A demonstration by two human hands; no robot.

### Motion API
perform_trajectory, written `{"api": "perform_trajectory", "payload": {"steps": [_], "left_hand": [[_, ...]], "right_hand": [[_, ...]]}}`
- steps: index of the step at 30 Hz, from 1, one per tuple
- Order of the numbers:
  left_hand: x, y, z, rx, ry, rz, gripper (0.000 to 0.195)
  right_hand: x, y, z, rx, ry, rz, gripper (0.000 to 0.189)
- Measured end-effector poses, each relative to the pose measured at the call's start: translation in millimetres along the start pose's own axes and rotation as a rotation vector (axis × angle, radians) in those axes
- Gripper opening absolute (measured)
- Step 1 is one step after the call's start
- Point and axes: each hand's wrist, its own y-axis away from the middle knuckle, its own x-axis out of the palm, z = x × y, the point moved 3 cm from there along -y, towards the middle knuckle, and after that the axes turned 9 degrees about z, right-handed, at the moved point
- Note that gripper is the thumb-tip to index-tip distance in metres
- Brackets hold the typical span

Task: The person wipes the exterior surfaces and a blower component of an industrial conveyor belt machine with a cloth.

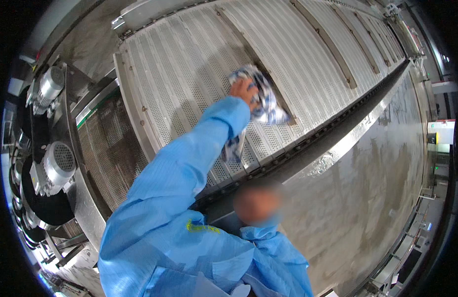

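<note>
My left hand is pressed onto a crumpled blue-and-white checked cloth, fingers bent over it. The cloth lies on the perforated metal slats of a wide conveyor, beside a raised crossbar. More patterned cloth shows below my left forearm; whether it is the same piece cannot be told. At the end of my right sleeve, my right hand is blurred, close to the conveyor's near edge, so its fingers and anything in them cannot be made out. Both sleeves are light blue.
A drive chain runs along the conveyor's near side, with a metal side rail beyond it. A mesh belt and electric motors stand at left. Wet-looking floor spreads to the right. More crossbars span the slats.
</note>
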Motion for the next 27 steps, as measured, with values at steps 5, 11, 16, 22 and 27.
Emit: {"api": "perform_trajectory", "payload": {"steps": [5,11,16,22,27], "left_hand": [[-26.2,-94.3,42.0,-0.346,0.161,0.033,0.047],[-34.1,-131.0,61.8,-0.459,0.272,0.061,0.053],[3.3,-120.4,51.5,-0.347,0.108,0.249,0.056],[12.3,-32.0,-49.2,0.063,0.339,0.116,0.037],[33.8,41.0,-98.0,0.504,0.453,-0.045,0.034]], "right_hand": [[2.9,0.9,-4.2,0.166,-0.103,0.426,0.012],[-11.2,-11.0,-2.8,0.191,-0.060,0.256,0.013],[-12.6,-16.6,-1.1,0.192,-0.040,0.212,0.015],[-41.7,-43.8,19.5,0.240,-0.002,0.193,0.020],[-51.2,-45.1,28.9,0.178,0.105,0.179,0.020]]}}
